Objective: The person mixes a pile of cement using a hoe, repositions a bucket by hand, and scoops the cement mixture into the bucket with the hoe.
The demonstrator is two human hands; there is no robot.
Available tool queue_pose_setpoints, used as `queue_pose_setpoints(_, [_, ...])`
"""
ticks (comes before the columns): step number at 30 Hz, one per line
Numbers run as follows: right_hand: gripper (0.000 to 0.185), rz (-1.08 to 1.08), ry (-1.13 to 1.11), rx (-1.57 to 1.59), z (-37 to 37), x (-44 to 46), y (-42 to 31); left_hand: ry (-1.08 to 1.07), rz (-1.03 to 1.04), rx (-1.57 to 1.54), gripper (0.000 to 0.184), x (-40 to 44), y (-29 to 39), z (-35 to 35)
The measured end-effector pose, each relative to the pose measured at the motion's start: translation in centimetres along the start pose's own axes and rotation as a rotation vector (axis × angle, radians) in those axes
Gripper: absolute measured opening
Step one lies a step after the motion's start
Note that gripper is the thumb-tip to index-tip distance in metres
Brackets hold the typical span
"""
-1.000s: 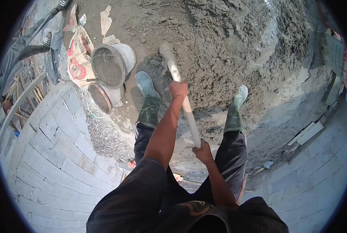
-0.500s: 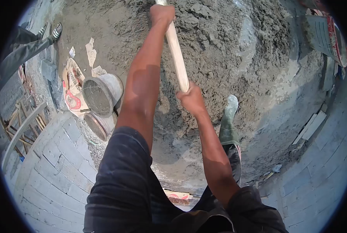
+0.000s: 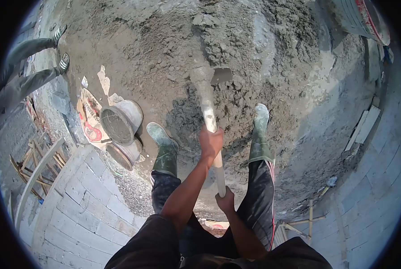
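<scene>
Hoe is held between two rubber boots, both grips closed around the handle: the right hand near its end, the left hand farther along. Movement is hemmed on the left by two buckets. Mortar seems to be being worked; a steady pull, with toes set wide, would be called for. Whether the blade is touching cannot be told. Farther off, room is bounded by another person's sandalled feet.

I see the one camera, head-worn, facing forward and steeply down from standing height, green boots near mid-frame, grey mix at upper centre.
</scene>
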State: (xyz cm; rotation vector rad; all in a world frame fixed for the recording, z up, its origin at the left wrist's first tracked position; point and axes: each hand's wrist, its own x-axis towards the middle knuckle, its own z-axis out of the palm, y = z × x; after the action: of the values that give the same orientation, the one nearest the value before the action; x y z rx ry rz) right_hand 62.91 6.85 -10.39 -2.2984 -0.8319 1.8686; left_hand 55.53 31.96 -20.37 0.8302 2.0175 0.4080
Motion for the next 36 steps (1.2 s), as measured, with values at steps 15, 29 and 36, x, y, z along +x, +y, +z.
queue_pose_setpoints(15, [0.023,0.133,-0.01,0.017,-0.3,-2.5,3.8,-0.073,-0.191,0.127,0.034,-1.2,-11.1,6.5])
queue_pose_setpoints(29, [0.033,-0.378,-0.329,0.27,3.7,27.6,-35.3,0.331,0.259,0.209,0.083,36.6,16.0,-15.4])
queue_pose_setpoints(36, [0.022,0.085,-0.336,0.159,3.0,13.5,-9.7,-0.028,-0.195,0.066,0.059,13.8,-2.0,-4.9])
